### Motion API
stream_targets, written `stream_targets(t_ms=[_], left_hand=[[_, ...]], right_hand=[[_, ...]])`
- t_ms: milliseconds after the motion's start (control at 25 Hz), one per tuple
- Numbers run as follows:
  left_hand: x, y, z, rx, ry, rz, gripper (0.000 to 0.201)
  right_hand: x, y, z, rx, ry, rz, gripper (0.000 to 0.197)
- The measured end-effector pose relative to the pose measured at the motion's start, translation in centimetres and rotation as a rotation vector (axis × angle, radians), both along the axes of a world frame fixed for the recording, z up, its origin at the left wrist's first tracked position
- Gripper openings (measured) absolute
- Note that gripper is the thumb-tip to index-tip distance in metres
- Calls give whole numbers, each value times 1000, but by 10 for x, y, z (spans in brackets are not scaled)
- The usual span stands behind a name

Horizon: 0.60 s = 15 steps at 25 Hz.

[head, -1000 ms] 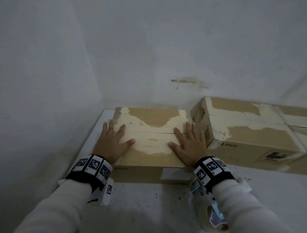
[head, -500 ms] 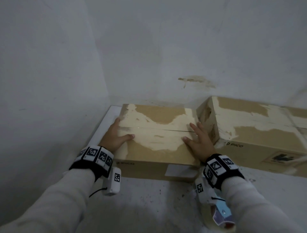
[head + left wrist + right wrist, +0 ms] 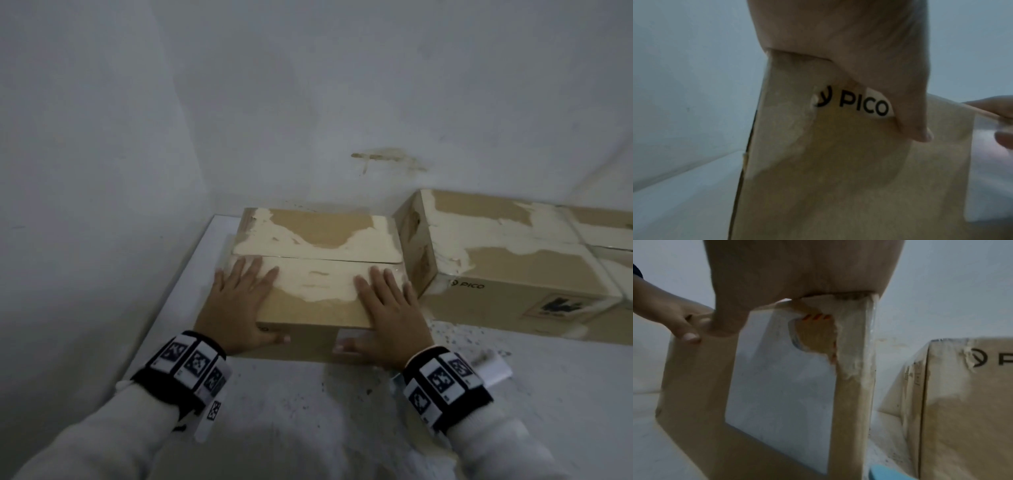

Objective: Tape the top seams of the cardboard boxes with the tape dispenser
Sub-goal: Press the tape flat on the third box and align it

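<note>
A small cardboard box with torn pale patches sits in the table's corner, and its top seam runs left to right. My left hand lies flat on the near left of the top, its thumb down the front face beside the PICO logo. At the near right my right hand lies flat the same way, its thumb on the front beside a white label. Both hands hold nothing else. No tape dispenser shows in the head view.
A larger PICO box stands close to the right, and another box lies beyond it. Walls close in at the left and back. The white speckled table stretches toward me. A light-blue object pokes in low in the right wrist view.
Both hands slid back from the seam area to the box's near edge. The thumbs, which lay on the top, now hang over the front face.
</note>
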<state>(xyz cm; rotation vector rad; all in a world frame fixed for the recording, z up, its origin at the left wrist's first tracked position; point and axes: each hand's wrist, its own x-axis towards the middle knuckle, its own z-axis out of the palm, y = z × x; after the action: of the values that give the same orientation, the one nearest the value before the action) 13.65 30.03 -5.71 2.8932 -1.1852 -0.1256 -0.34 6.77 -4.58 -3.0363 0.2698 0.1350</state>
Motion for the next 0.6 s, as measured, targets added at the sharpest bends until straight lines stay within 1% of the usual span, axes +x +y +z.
stream_targets(t_ms=[120, 200, 360, 600], left_hand=[[13, -15, 1, 7, 6, -1, 125], [21, -32, 2, 3, 15, -10, 126], [50, -68, 7, -21, 48, -32, 125], [87, -101, 6, 1, 33, -59, 126]], right_hand=[[8, -14, -3, -14, -35, -19, 123], [16, -28, -2, -17, -9, -39, 122], [38, -55, 5, 7, 18, -120, 106], [69, -82, 6, 10, 5, -155, 106]])
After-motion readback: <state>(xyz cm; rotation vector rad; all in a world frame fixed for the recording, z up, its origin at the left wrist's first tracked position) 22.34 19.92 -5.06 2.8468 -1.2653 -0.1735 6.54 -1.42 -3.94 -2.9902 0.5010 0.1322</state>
